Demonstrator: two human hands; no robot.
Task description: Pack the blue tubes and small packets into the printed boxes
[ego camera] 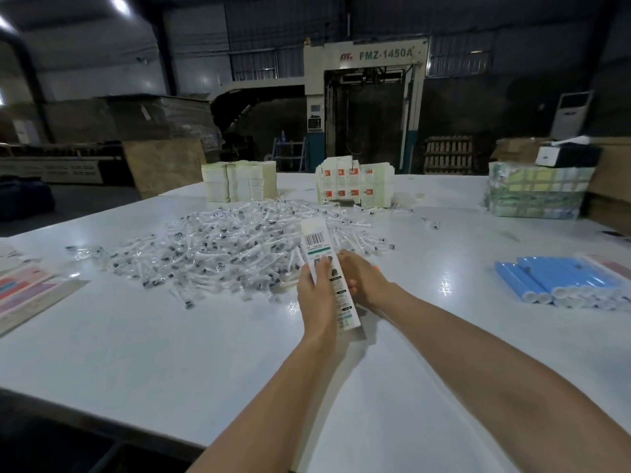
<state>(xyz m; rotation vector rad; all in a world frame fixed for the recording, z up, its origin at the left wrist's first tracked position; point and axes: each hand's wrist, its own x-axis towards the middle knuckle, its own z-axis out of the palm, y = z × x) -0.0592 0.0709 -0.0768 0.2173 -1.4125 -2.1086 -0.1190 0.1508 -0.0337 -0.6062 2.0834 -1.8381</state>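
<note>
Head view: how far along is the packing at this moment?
Done: no filled boxes can be told apart. In hand: the left hand and right hand both hold one printed box. Remaining: a big pile of small packets and the blue tubes stacked at right.

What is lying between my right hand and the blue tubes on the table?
Nothing visible. Only bare white table lies between the right hand and the blue tubes stacked off to its right. That hand, with the left hand, holds the printed box, though.
</note>
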